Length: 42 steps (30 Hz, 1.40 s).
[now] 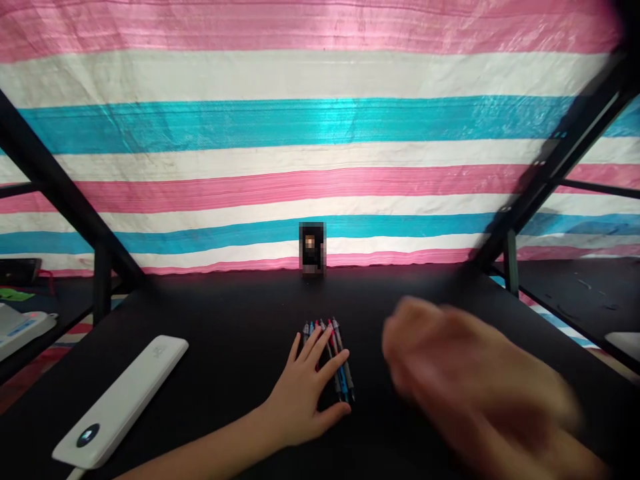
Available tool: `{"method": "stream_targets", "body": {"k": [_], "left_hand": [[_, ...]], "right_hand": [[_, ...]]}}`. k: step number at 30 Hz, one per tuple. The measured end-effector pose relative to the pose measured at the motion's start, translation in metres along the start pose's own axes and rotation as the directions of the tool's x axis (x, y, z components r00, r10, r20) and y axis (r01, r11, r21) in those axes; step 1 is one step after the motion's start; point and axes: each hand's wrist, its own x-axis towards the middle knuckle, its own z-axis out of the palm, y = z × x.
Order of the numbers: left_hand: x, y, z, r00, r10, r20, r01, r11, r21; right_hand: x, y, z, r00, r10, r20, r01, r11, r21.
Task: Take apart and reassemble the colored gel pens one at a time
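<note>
Several slim pens (343,373) lie side by side on the black tabletop, their clips and tips pointing away from me. Some have blue, pink or grey parts. My left hand (303,393) rests palm down over them with its fingers spread, covering much of the bundle. To the right, apart from the pens, my right hand (450,373) hangs over the table, large and close to the camera. Motion smears its fingers, so I cannot make out whether it holds anything.
A long white device (125,400) with a round dark dial and a cable lies at left. A small pixelated dark object (313,250) stands at the back edge. Black metal posts (555,160) flank the table before a striped tarp (320,120). Side tables hold more items.
</note>
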Motion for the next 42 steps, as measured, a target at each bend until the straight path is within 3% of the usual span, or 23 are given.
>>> {"method": "stream_targets", "body": {"k": [2, 4, 7, 9, 12, 17, 22, 27, 32, 38, 42], "left_hand": [[0.0, 0.002, -0.002, 1.0, -0.009, 0.005, 0.009, 1.0, -0.018], [-0.001, 0.001, -0.003, 1.0, -0.012, 0.01, 0.012, 0.999, -0.046], [-0.002, -0.003, -0.001, 1.0, -0.017, 0.008, 0.018, 0.995, -0.097], [-0.004, -0.008, 0.003, 1.0, -0.018, -0.01, 0.017, 0.991, -0.135], [-0.005, -0.016, 0.011, 0.998, -0.016, -0.057, 0.006, 0.983, -0.182], [-0.006, -0.023, 0.016, 0.995, -0.021, -0.097, -0.003, 0.972, -0.233], [-0.007, -0.022, 0.015, 0.99, -0.056, -0.132, 0.017, 0.959, -0.282], [-0.009, -0.016, 0.011, 0.981, -0.073, -0.178, 0.015, 0.952, -0.307], [-0.004, -0.02, -0.011, 0.977, -0.05, -0.209, -0.018, 0.95, -0.311], [0.007, -0.043, -0.047, 0.947, -0.008, -0.321, -0.085, 0.957, -0.276], [0.009, -0.054, -0.059, 0.954, 0.044, -0.295, -0.124, 0.958, -0.258]], "right_hand": [[0.02, 0.036, 0.012, 0.994, 0.024, -0.108, -0.033, 0.997, -0.075], [0.042, 0.084, 0.029, 0.988, 0.145, 0.042, -0.126, 0.946, -0.299], [0.061, 0.152, 0.056, 0.955, 0.247, 0.163, -0.16, 0.895, -0.415], [0.065, 0.182, 0.069, 0.931, 0.291, 0.22, -0.158, 0.866, -0.475], [0.069, 0.205, 0.079, 0.906, 0.355, 0.23, -0.18, 0.815, -0.551], [0.076, 0.213, 0.076, 0.891, 0.432, 0.142, -0.256, 0.736, -0.627], [0.078, 0.213, 0.077, 0.881, 0.418, 0.222, -0.197, 0.751, -0.631], [0.078, 0.207, 0.076, 0.887, 0.45, 0.107, -0.279, 0.706, -0.651], [0.066, 0.194, 0.074, 0.884, 0.451, 0.123, -0.274, 0.714, -0.645], [0.059, 0.188, 0.08, 0.868, 0.471, 0.158, -0.27, 0.715, -0.645], [0.056, 0.181, 0.082, 0.86, 0.487, 0.152, -0.288, 0.71, -0.643]]}}
